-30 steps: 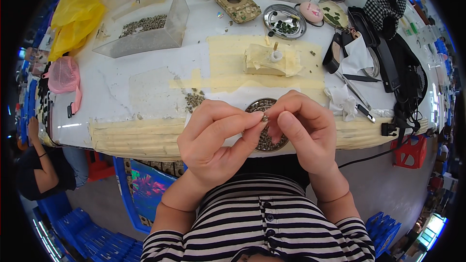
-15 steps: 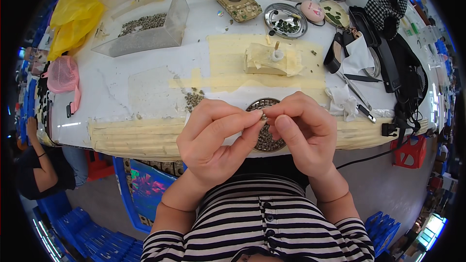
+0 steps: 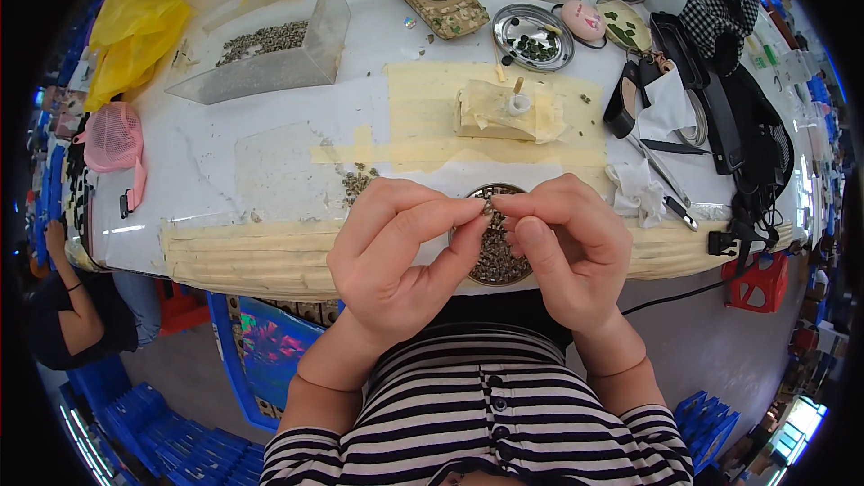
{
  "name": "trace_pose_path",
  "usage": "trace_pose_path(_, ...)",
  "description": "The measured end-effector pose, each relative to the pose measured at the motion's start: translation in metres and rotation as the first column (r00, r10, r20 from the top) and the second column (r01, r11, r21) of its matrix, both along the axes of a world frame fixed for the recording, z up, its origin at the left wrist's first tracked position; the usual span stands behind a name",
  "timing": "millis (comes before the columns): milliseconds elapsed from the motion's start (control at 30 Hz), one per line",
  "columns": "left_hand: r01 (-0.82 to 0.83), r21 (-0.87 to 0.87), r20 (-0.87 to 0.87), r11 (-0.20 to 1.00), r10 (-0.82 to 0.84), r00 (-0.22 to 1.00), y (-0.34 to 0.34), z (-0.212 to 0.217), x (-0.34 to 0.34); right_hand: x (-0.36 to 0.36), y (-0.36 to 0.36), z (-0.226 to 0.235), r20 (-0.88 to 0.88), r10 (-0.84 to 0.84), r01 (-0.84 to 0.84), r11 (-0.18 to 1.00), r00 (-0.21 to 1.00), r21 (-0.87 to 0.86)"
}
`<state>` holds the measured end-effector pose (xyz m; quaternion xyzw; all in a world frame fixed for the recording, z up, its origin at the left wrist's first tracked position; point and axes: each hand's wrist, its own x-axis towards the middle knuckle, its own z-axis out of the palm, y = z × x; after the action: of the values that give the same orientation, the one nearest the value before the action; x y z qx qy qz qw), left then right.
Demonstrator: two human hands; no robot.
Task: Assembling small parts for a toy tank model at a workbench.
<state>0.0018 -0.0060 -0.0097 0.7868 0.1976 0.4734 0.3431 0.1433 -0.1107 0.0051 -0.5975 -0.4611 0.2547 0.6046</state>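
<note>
Right over the round metal dish (image 3: 495, 256) of small dark parts, both hands are raised and meet fingertip to fingertip. The left hand (image 3: 400, 256) and the right hand (image 3: 562, 252) each pinch one tiny dark piece (image 3: 489, 208) between thumb and forefinger, so both grips are closed on it; whether it is one part or two being joined is too small to tell. It sits just above the far rim of the dish, probably held there so that anything dropped falls back among the loose pieces. The dish rests at the near edge of the white table (image 3: 270, 162), on the masking tape (image 3: 252, 256) that lines that edge.

Beyond the dish stands a taped block (image 3: 504, 112) with a small white peg upright on it. Farther back from the dish and to its left is a clear box (image 3: 261, 49) holding more small parts; farther back and slightly right, a second metal plate (image 3: 533, 36) with dark bits. Right of the dish lie tweezers (image 3: 661, 175) and black straps (image 3: 738, 126).
</note>
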Motion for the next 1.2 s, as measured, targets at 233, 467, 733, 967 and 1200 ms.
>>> trace_pose_path(233, 0.050, -0.037, -0.014, 0.998, -0.051, 0.999, 0.004, 0.005, 0.004, 0.007, 0.003, 0.003, 0.034, -0.028, 0.028, 1.000, 0.999, -0.007)
trace_pose_path(467, -0.004, -0.068, -0.045, 0.998, 0.001, 0.999, 0.009, 0.005, 0.006, 0.038, 0.025, 0.027, 0.578, -0.273, 0.218, 0.962, 0.769, 0.164)
trace_pose_path(733, -0.026, -0.120, -0.009, 0.992, 0.025, 1.000, 0.007, 0.000, 0.006, 0.053, 0.060, 0.029, 0.809, -0.194, 0.165, 0.979, 0.555, 0.122)
trace_pose_path(967, -0.009, -0.114, 0.021, 0.993, 0.011, 1.000, 0.008, 0.000, 0.007, 0.056, 0.059, 0.026, 0.809, -0.202, 0.140, 0.979, 0.552, 0.149)
trace_pose_path(1200, 0.000, -0.082, 0.024, 0.997, 0.002, 1.000, 0.011, -0.003, 0.005, 0.039, 0.039, 0.028, 0.533, -0.339, 0.178, 0.927, 0.775, 0.330)
